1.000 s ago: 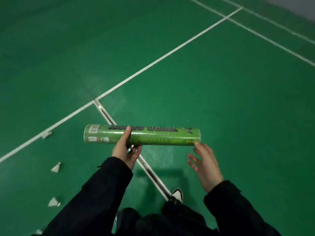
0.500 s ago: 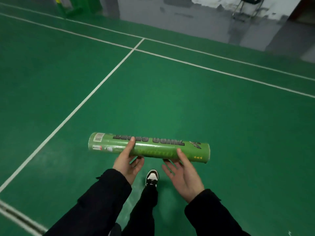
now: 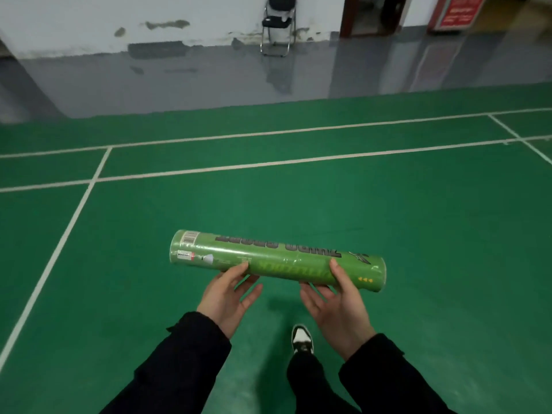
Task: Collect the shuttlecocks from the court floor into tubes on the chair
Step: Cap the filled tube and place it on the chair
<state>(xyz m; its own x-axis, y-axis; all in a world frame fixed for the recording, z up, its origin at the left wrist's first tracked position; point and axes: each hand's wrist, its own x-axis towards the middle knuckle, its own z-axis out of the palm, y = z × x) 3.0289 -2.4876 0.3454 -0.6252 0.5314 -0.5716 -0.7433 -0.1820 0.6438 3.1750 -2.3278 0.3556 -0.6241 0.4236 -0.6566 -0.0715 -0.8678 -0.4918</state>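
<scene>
Head view shows us holding a green shuttlecock tube (image 3: pixel 277 261) across our body, its long axis running left to right and tipping slightly down toward the right end. Our left hand (image 3: pixel 228 297) cradles it from beneath near the middle-left, thumb laid on the near side and fingers only partly curled under it. Our right hand (image 3: pixel 334 300) supports the right half the same way, thumb up against the tube and fingers spread loosely below. Neither hand wraps the tube tightly; it rests in both.

Straight ahead and far off, against the white wall (image 3: pixel 89 22), stands the chair (image 3: pixel 277 25), beyond the court lines (image 3: pixel 209 170) and the grey strip of floor. So the tube lies crosswise to the path we must take: the chair is directly forward of both hands, about equally far from each, perhaps slightly nearer the right. We judge the next step to be carrying the tube across the green court floor (image 3: pixel 418 234) to that chair. No loose shuttlecocks show here. One shoe (image 3: pixel 302 339) points forward.
</scene>
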